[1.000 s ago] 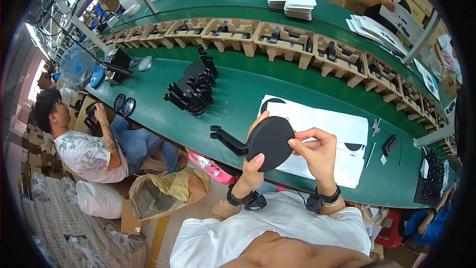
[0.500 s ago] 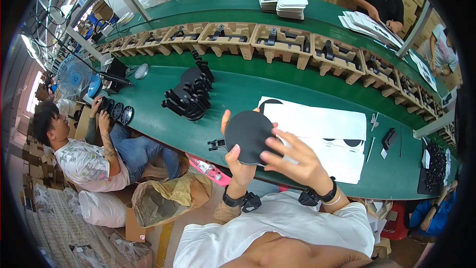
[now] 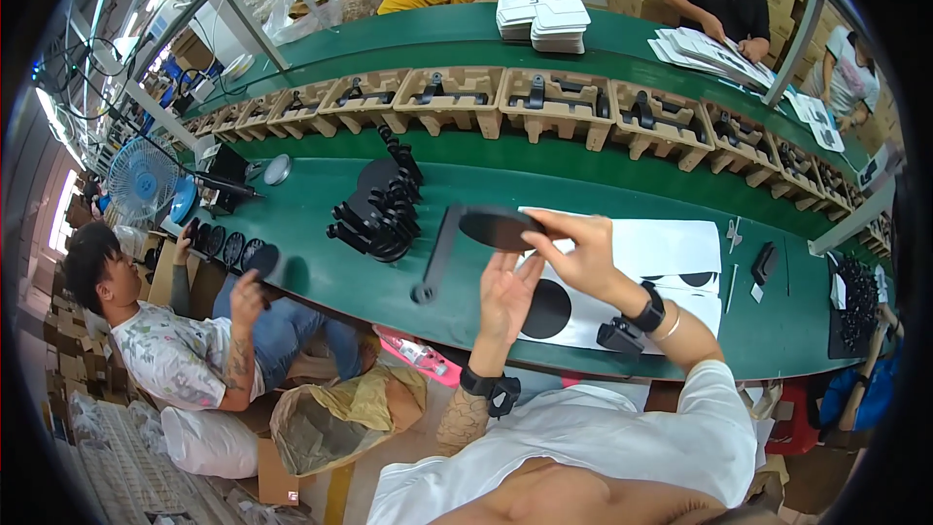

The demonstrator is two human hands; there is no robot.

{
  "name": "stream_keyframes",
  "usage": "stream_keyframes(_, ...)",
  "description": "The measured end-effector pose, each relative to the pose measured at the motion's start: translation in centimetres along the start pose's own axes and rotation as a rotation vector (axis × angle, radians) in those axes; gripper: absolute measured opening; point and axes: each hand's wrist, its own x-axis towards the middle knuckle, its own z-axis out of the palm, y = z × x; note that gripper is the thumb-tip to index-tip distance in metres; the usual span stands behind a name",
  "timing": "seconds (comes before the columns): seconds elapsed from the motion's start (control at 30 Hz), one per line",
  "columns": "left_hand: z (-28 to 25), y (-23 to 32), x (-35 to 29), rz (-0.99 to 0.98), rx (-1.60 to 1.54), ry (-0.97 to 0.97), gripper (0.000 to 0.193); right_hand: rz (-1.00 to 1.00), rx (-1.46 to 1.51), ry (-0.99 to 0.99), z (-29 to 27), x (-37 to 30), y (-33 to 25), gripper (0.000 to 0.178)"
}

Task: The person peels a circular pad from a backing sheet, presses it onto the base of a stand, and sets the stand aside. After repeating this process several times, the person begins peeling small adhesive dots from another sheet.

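A round black disc with a long black arm is held above the bench, tilted so its face shows as a narrow oval. My right hand pinches the disc's right edge between thumb and fingers. Just below it, my left hand has its fingers stretched up, palm showing; whether the fingertips touch the underside is unclear. Beneath my hands lie white sheets with black circles, and one large black circle shows beside my left hand. Left of the disc, several similar black parts stand clustered on the bench.
Cardboard pulp trays holding black parts line the bench's far side. To the right lie a black tool-like object and a pile of small black pieces. A co-worker sits at left, raising a black disc. An open paper sack stands below.
The disc has turned from facing me to nearly edge-on, its arm now visible. My right hand has taken its edge, while my left hand has let go and dropped below. The seated co-worker lifted a disc.
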Motion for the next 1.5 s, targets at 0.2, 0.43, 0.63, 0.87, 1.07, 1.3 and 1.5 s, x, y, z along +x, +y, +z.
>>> stream_keyframes(0.2,-0.3,-0.7,-0.1,-0.230,0.186,-0.061,0.058,0.215,-0.090,0.148,4.2,11.7,6.5,0.028)
stream_keyframes(0.43,-3.0,-1.0,-1.6,0.197,1.220,-0.010,0.036,0.322,-0.708,0.085,6.3,26.8,19.7,0.018)
stream_keyframes(0.63,-3.1,-1.5,-2.2,0.310,1.458,0.026,0.025,0.440,-0.719,-0.115,10.6,22.5,18.9,0.025)
stream_keyframes(0.87,-2.6,-3.4,-3.6,0.341,1.538,0.003,0.023,0.251,-0.956,0.028,9.3,12.0,19.0,0.053)
stream_keyframes(1.07,-2.5,-4.1,-3.1,0.366,1.536,-0.009,0.018,0.223,0.115,0.092,2.5,5.7,10.0,0.039)
stream_keyframes(1.3,10.8,-4.2,-8.1,0.528,0.914,-0.007,0.020,0.501,0.661,0.362,-9.9,-12.6,-7.8,0.037)
stream_keyframes(1.5,16.3,-5.7,-8.9,0.756,1.019,-0.397,0.031,0.313,0.597,0.427,-13.8,-15.6,-9.3,0.047)
